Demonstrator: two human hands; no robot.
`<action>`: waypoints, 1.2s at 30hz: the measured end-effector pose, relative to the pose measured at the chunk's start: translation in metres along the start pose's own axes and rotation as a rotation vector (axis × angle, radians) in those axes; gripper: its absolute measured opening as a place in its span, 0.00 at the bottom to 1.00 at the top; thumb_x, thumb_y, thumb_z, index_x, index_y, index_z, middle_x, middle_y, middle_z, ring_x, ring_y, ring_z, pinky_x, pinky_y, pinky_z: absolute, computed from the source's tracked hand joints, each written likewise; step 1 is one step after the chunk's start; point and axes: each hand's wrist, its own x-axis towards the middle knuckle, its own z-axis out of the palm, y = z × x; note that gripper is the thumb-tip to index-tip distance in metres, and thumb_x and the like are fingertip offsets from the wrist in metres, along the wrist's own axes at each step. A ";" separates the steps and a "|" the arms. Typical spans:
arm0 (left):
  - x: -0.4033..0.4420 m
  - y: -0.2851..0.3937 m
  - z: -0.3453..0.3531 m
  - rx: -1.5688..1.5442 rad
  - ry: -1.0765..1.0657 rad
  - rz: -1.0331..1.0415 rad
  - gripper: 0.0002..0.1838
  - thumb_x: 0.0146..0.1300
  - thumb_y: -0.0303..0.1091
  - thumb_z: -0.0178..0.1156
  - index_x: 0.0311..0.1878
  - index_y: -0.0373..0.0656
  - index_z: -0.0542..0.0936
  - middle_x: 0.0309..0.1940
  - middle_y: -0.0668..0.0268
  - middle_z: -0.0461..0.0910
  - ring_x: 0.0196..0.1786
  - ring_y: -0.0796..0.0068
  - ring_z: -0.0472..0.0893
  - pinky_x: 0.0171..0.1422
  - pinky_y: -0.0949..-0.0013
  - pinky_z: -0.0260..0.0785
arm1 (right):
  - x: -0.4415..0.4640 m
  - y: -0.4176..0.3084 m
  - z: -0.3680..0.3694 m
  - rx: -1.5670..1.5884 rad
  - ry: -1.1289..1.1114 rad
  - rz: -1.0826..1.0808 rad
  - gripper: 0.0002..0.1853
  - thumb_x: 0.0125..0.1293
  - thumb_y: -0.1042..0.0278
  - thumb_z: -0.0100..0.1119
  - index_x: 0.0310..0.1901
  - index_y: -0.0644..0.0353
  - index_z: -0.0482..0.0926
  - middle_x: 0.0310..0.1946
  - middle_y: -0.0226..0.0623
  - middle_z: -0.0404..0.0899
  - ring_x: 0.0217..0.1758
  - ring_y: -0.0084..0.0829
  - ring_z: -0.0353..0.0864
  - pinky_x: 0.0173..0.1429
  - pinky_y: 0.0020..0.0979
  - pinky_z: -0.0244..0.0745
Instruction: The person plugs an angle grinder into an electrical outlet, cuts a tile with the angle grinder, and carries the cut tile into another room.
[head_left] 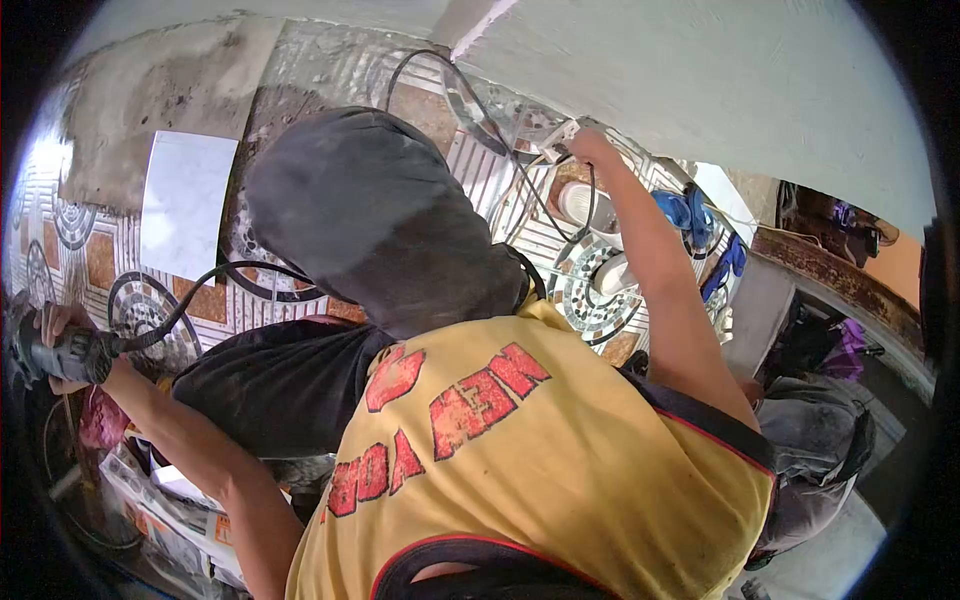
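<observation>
At the far left edge, my left hand (62,345) is wrapped round a black power tool (85,355) with a cable leaving its end. My right hand (592,148) reaches out at the upper middle. Its fingers are closed at the end of a black cable (524,172), beside a small white fitting (563,135) near the wall's foot. The cable loops over the floor; what the fingertips pinch is partly hidden. A white tub (590,205) and a white cup-like item (614,275) stand below my right hand. My grey-black trouser leg fills the middle.
A white tile (188,205) lies on the patterned floor (115,250) at left. A pale wall (720,85) rises above. Blue items (683,212) lie right of my forearm. Another person's grey trousers (815,430) show at right. Bags and packaging (190,505) lie lower left.
</observation>
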 end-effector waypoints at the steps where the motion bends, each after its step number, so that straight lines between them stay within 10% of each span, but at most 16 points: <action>1: 0.002 0.002 -0.002 0.003 0.008 0.001 0.39 0.26 0.40 0.65 0.49 0.41 0.64 0.34 0.69 0.69 0.37 0.70 0.72 0.53 0.65 0.66 | 0.005 -0.005 0.004 0.056 0.010 0.085 0.14 0.61 0.63 0.59 0.34 0.66 0.87 0.37 0.55 0.85 0.43 0.51 0.87 0.48 0.46 0.81; 7: 0.004 -0.016 0.011 -0.040 0.051 -0.044 0.31 0.33 0.37 0.64 0.45 0.41 0.67 0.31 0.69 0.70 0.35 0.71 0.73 0.51 0.64 0.67 | 0.000 -0.023 -0.025 0.159 -0.130 0.135 0.23 0.62 0.56 0.54 0.42 0.71 0.85 0.46 0.60 0.84 0.53 0.55 0.84 0.58 0.47 0.78; 11: 0.005 -0.039 0.026 -0.012 0.101 -0.114 0.08 0.68 0.36 0.50 0.37 0.42 0.72 0.24 0.70 0.72 0.29 0.72 0.73 0.48 0.62 0.67 | 0.016 -0.027 -0.008 0.156 -0.054 0.229 0.23 0.60 0.57 0.54 0.44 0.70 0.85 0.48 0.60 0.83 0.53 0.54 0.84 0.57 0.47 0.78; 15: 0.021 0.007 -0.014 -0.141 0.086 -0.294 0.08 0.70 0.38 0.51 0.37 0.45 0.75 0.25 0.73 0.72 0.29 0.77 0.74 0.43 0.67 0.72 | 0.023 -0.021 0.010 0.194 -0.050 0.161 0.17 0.59 0.61 0.53 0.40 0.61 0.87 0.48 0.54 0.84 0.50 0.51 0.86 0.54 0.48 0.79; 20: -0.008 -0.090 0.034 0.597 0.239 0.268 0.28 0.57 0.49 0.61 0.54 0.36 0.75 0.40 0.56 0.80 0.41 0.62 0.80 0.50 0.60 0.73 | 0.039 -0.001 0.025 0.024 -0.067 0.103 0.25 0.65 0.50 0.54 0.56 0.56 0.83 0.57 0.50 0.82 0.63 0.53 0.79 0.66 0.47 0.74; 23: -0.003 -0.110 0.050 0.675 0.320 0.206 0.28 0.52 0.47 0.62 0.52 0.35 0.75 0.37 0.55 0.82 0.40 0.55 0.85 0.53 0.49 0.79 | 0.005 -0.119 -0.140 -0.046 0.088 0.123 0.26 0.73 0.46 0.46 0.53 0.60 0.82 0.51 0.52 0.84 0.56 0.49 0.83 0.62 0.48 0.74; 27: 0.011 -0.143 0.052 0.513 0.135 0.080 0.27 0.49 0.43 0.58 0.48 0.30 0.78 0.39 0.47 0.85 0.43 0.51 0.87 0.65 0.45 0.77 | -0.101 -0.309 -0.366 0.871 0.429 -0.545 0.23 0.74 0.53 0.55 0.50 0.69 0.82 0.39 0.39 0.85 0.41 0.28 0.82 0.51 0.31 0.75; 33: 0.014 -0.202 0.070 0.543 0.267 -0.024 0.26 0.53 0.47 0.60 0.50 0.37 0.80 0.45 0.53 0.85 0.41 0.64 0.85 0.51 0.63 0.80 | -0.130 -0.513 -0.419 0.585 -0.133 -1.014 0.26 0.65 0.51 0.68 0.55 0.65 0.79 0.42 0.40 0.85 0.44 0.29 0.83 0.50 0.31 0.79; 36: 0.011 -0.206 0.067 0.738 0.263 -0.082 0.24 0.59 0.53 0.61 0.49 0.42 0.82 0.44 0.64 0.84 0.43 0.70 0.82 0.49 0.70 0.75 | -0.106 -0.543 -0.390 1.216 -0.394 -0.890 0.21 0.61 0.55 0.71 0.47 0.63 0.81 0.34 0.38 0.83 0.36 0.29 0.84 0.40 0.30 0.81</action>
